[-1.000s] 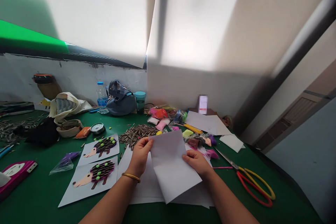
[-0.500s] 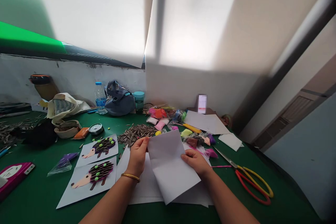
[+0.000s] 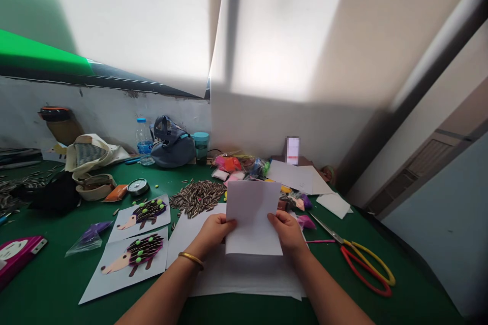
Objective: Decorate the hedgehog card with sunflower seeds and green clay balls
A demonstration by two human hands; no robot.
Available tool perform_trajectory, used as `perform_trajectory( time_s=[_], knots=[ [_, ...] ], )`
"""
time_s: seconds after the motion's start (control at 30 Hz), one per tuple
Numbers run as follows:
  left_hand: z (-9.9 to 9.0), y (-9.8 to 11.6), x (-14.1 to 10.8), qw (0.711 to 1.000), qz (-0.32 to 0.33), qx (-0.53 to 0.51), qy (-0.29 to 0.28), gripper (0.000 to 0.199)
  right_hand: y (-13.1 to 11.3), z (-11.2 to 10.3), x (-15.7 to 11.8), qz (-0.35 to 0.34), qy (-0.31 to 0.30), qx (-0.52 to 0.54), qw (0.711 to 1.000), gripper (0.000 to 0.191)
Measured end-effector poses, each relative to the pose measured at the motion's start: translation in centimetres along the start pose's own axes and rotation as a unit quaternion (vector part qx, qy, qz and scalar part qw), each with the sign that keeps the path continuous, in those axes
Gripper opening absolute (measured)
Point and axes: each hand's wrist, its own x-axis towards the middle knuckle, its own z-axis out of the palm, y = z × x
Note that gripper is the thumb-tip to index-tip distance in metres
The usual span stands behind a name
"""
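A sheet of white paper is held up in front of me, nearly upright. My left hand pinches its left edge, and my right hand grips the right edge, thumbs on the near face. Other white sheets lie flat on the table beneath it. Left of these, two cards bear hedgehog pictures with seed spines and light green dots. A heap of striped sunflower seeds lies just beyond my left hand.
Large scissors with red and yellow handles lie open on the right. Bagged coloured clay, a blue bag and a water bottle stand along the wall. A magenta case lies far left.
The paper has gone from tilted to straight and squared up, its lower edge now higher. My left hand has moved down the left edge; my right hand has shifted slightly.
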Motion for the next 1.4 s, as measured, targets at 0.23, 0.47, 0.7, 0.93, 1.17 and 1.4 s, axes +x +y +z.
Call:
perform_trajectory(
  time_s=[0.23, 0.47, 0.7, 0.93, 1.17, 1.4],
  knots=[
    [0.3, 0.3, -0.6, 1.0, 0.002, -0.004, -0.006, 0.047, -0.3, -0.2, 0.1, -0.016, 0.024, -0.006, 1.0, 0.048],
    [0.4, 0.6, -0.6, 0.999, -0.019, 0.034, -0.007, 0.045, -0.4, 0.1, -0.1, -0.041, 0.026, 0.007, 0.999, 0.043],
    [0.8, 1.0, -1.1, 0.999, -0.017, 0.031, -0.022, 0.042, -0.8, -0.1, -0.1, -0.026, 0.055, 0.001, 0.998, 0.049],
    [0.7, 1.3, -1.7, 0.997, 0.006, 0.053, -0.048, 0.038, -1.1, -0.2, -0.2, -0.041, 0.06, -0.003, 0.997, 0.046],
    [0.2, 1.5, -1.3, 0.995, 0.055, 0.085, -0.017, 0.046, -1.1, -0.3, -0.3, 0.008, 0.027, 0.02, 0.999, 0.041],
    [0.3, 2.4, -1.8, 0.998, 0.046, -0.042, -0.012, 0.051, -1.3, 0.2, -0.8, 0.06, -0.043, 0.002, 0.997, 0.045]
  ],
)
